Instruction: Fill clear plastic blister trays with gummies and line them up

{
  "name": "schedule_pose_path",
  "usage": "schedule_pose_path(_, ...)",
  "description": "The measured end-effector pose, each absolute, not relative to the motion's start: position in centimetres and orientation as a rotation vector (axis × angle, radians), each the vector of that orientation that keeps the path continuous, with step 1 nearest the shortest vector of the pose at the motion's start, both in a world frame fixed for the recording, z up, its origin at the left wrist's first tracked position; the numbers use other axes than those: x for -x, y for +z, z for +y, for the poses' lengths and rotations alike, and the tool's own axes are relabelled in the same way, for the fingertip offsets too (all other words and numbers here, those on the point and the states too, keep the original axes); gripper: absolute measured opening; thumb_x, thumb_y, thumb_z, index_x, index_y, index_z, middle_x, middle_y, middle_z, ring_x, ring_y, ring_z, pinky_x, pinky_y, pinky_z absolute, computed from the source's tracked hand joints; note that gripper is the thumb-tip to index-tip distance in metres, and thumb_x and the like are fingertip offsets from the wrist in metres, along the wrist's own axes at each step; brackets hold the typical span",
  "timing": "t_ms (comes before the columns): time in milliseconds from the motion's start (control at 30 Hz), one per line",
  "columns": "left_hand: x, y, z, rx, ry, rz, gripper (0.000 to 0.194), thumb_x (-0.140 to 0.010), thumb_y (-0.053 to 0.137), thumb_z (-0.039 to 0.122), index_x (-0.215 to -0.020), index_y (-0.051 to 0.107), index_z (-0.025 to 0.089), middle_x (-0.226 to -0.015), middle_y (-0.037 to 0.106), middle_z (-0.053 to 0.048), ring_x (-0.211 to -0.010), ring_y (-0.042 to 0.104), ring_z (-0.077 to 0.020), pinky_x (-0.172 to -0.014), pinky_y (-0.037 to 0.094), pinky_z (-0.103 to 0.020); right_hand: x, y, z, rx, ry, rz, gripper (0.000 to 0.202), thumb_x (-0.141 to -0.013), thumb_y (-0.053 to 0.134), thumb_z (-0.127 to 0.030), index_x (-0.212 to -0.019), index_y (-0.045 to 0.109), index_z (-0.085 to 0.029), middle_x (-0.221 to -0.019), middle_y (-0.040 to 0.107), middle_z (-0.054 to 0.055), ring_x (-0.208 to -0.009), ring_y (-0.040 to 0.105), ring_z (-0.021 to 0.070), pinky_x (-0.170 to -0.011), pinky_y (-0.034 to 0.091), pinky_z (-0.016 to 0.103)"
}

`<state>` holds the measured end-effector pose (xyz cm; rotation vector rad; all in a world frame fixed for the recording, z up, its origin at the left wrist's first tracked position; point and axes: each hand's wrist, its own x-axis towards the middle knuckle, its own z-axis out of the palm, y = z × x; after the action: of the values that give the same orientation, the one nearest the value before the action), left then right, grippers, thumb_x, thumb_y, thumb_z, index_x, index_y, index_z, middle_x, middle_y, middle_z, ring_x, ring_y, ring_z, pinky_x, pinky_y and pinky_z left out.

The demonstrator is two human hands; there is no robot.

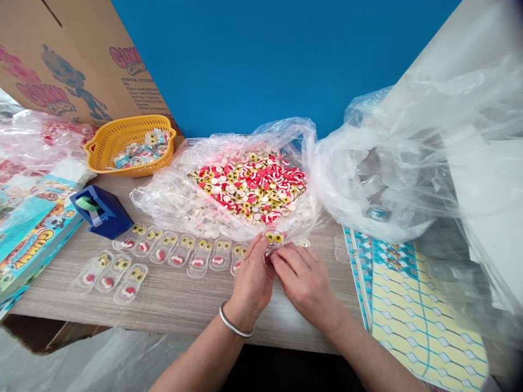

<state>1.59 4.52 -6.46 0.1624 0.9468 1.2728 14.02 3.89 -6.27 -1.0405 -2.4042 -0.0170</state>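
My left hand (255,272) holds a small clear plastic blister tray (274,238) by its side; two yellow eye-shaped candies show at its top. My right hand (304,280) is closed at the tray's lower end, its fingertips hiding what they pinch. Just behind the hands lies an open clear bag (163,204) heaped with red-and-white and yellow candy pieces (253,185). To the left, a row of filled blister trays (178,250) lies on the table, each with yellow eyes and a red-and-white mouth. Several more filled trays (131,283) sit nearer the front edge.
A yellow basket (131,128) with wrapped packs stands at the back left, near a blue tape dispenser (102,212) and a printed candy box (36,239). At right are a plastic bag (376,179) and printed sheets (420,316). A blue panel (278,65) rises behind.
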Motion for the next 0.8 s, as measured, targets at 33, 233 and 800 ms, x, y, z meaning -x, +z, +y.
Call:
schedule_pose_path(33,-1.9,-6.4,4.3,-0.164,1.262,0.943,0.031,-0.083,0.069,0.032,-0.109,0.069,0.015,-0.117,0.074,-0.012,-0.117,0.067,-0.0278,-0.103,0.052,-0.041,-14.4,-6.6,3.2,1.024,-0.058,-2.406,0.025,-0.101,0.048,-0.013,-0.108,0.071,-0.017,-0.107,0.073,0.011,-0.096,0.063,0.0241,-0.081,0.048,0.041)
schedule_pose_path(233,-4.1,-6.7,3.3,-0.212,1.194,0.948,0.029,-0.086,0.067,0.030,-0.112,0.067,0.017,-0.117,0.074,-0.012,-0.106,0.072,-0.0276,-0.100,0.054,-0.043,-15.9,-6.8,0.1,1.118,-0.119,-2.322,0.020,-0.097,0.055,-0.012,-0.109,0.071,-0.012,-0.104,0.074,0.011,-0.095,0.064,0.0250,-0.084,0.048,0.042)
schedule_pose_path(800,-9.4,-7.2,1.8,-0.230,0.893,1.105,0.023,-0.092,0.061,0.023,-0.111,0.069,0.011,-0.121,0.071,-0.018,-0.099,0.075,-0.0292,-0.087,0.063,-0.043,-31.9,-8.2,8.1,1.843,-0.115,-1.660,0.029,-0.097,0.047,-0.016,-0.113,0.071,-0.015,-0.120,0.069,0.014,-0.114,0.061,0.0252,-0.102,0.046,0.039)
